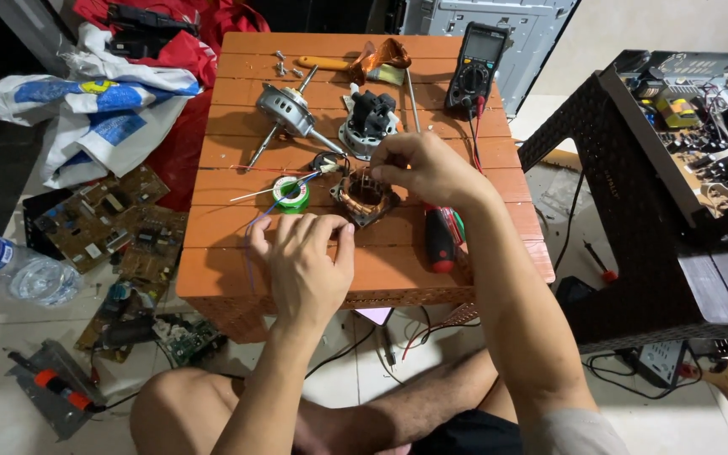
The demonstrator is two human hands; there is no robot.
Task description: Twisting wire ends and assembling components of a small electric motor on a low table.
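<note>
I see the copper-wound stator (362, 195) lying flat mid-bench (398, 261), bore facing up. My right hand (419, 164) pinches its far rim with closed fingertips; my left hand (301, 261), fingers curled, pinches a thin wire (256, 226) near the green tape roll (291, 194).

You are sitting on pale tiled floor (10, 337); orange slatted surface (398, 261) standing before you; dark stool (634, 253) standing right; circuit boards (111, 227) lying left.
</note>
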